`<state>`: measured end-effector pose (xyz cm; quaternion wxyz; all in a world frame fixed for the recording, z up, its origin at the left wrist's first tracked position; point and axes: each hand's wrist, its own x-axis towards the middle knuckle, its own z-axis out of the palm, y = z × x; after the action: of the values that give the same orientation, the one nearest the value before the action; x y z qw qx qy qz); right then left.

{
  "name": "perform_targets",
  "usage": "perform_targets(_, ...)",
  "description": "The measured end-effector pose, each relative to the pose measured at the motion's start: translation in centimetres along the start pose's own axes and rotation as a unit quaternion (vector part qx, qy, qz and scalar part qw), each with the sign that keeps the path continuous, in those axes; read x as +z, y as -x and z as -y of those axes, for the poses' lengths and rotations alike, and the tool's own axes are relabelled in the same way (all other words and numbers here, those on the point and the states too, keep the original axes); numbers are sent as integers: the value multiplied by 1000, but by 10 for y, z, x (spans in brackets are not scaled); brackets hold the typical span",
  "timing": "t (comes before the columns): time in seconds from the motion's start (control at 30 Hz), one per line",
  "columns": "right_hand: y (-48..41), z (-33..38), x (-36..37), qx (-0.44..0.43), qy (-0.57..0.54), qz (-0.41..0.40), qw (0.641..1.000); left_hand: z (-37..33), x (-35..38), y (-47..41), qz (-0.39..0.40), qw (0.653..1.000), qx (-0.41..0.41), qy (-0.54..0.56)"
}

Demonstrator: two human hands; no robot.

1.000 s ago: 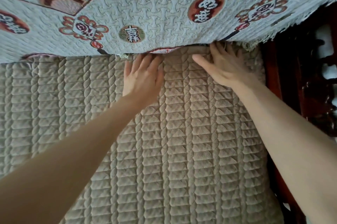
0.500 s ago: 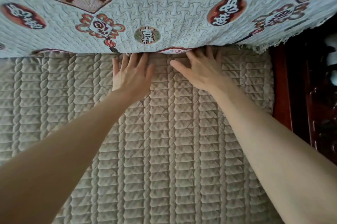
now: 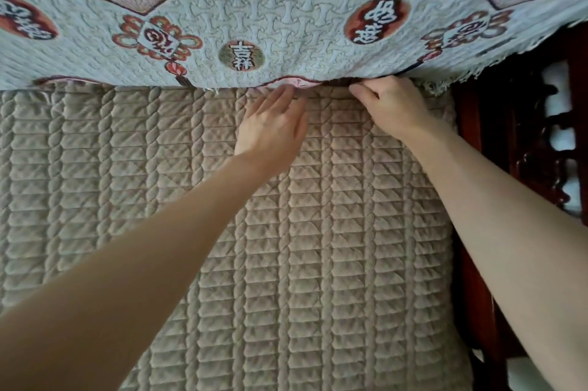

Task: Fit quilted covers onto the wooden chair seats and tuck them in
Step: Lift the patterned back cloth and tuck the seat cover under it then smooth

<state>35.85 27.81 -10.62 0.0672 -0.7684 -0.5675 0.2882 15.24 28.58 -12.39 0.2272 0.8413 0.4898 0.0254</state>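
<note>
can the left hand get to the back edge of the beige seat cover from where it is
Probably yes. The left hand lies flat on the beige seat cover with its fingertips already at the seam where the patterned throw hangs over. Only that loose throw covers the back edge.

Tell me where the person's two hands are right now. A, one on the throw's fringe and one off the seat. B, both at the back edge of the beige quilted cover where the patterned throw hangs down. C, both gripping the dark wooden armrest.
B: the left hand and right hand reach the back edge of the beige quilted cover, fingers under the patterned throw.
</note>
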Motion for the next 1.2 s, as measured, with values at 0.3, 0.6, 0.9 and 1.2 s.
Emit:
perform_targets(0.3,-6,-19,26,-43,-24,-110,993,-16,10,-23,50,998,-40,-1)
perform_targets(0.6,-25,-14,44,-45,-24,-174,983,-28,18,-20,-31,999,-25,-15)
perform_targets(0.9,4,-18,34,-201,40,-174,963,-29,14,-26,-1,999,-18,-51)
perform_targets(1.2,1,-17,28,-109,147,84,980,-31,8,-30,123,990,-22,-71)
